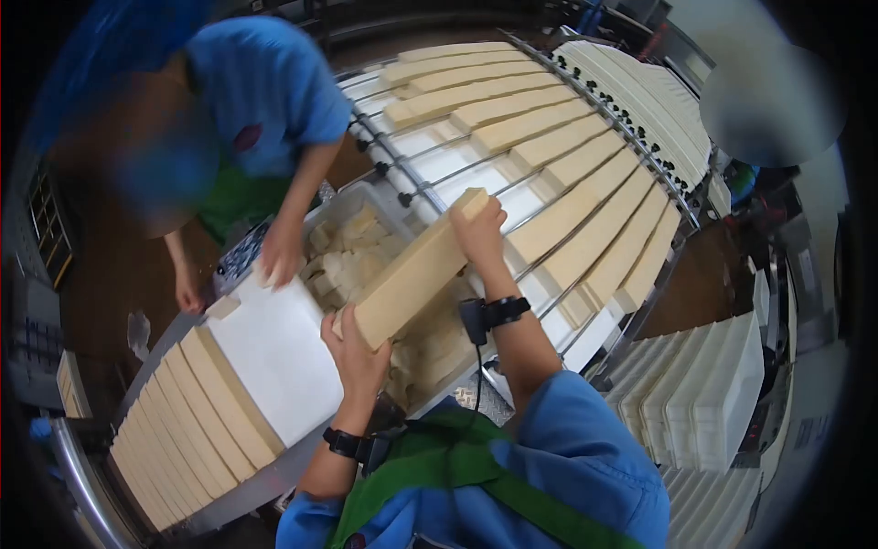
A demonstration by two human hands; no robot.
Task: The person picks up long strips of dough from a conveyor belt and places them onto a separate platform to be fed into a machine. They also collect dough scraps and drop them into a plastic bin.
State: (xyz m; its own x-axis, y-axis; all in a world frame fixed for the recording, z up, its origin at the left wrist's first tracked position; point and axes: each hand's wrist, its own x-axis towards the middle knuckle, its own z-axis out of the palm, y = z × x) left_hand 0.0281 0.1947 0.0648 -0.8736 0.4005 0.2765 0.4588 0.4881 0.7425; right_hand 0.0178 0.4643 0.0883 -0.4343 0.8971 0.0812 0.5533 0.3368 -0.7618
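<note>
A long pale yellow block (412,270) is held at its two ends, tilted above a clear bin (373,197) of broken pale pieces. My left hand (355,359) grips its lower left end, fingers wrapped round the edge. At the upper right end my right hand (479,231) is closed on it. To the left lies a white board (279,352), bare in its middle, with a row of upright yellow slabs (197,416) along its lower left part. More long blocks (585,215) lie between metal rods on the white surface at the upper right.
A co-worker (265,101) in blue with a green apron stands at the upper left, one hand (282,252) over the board's top edge. Stacked white trays (700,393) stand at the right. A metal rail (87,485) curves at the lower left.
</note>
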